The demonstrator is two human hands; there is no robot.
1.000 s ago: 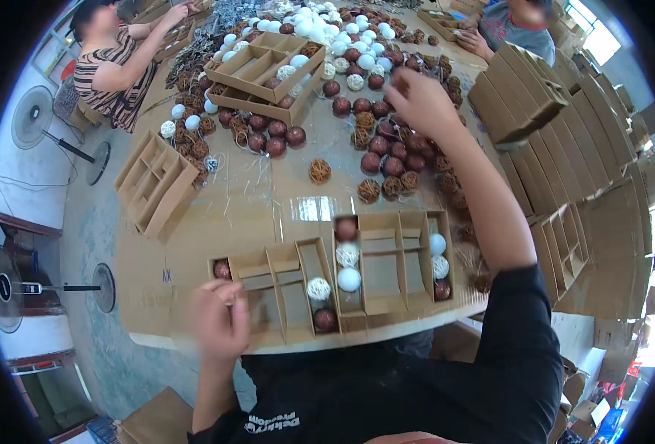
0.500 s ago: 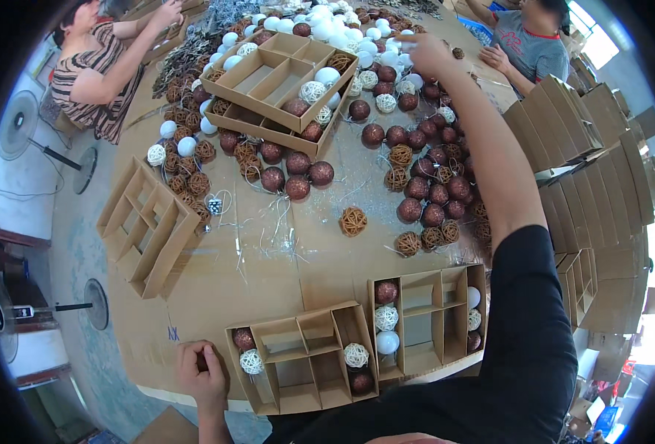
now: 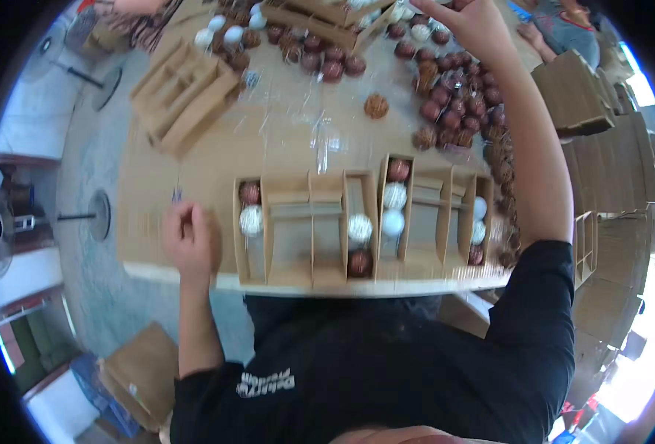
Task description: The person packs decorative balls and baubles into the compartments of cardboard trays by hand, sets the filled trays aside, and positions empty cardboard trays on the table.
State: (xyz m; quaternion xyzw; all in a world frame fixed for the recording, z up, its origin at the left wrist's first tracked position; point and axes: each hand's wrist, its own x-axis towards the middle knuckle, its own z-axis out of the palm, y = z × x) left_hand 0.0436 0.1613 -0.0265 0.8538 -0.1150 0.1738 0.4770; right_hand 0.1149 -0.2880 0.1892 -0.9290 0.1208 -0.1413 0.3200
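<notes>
The left forearm (image 3: 198,325) rises nearly straight from a short black sleeve (image 3: 205,388) and crosses the near edge of the counter (image 3: 283,152). The left hand (image 3: 189,240) is over the counter's near left corner, wrist almost in line with the forearm, its fingers loosely curled; whether it touches the counter is unclear. The right arm (image 3: 538,148) stretches far over the counter's right side, bending inward toward its far part. There the right hand (image 3: 471,22) points leftward, its fingers partly cut off from view.
</notes>
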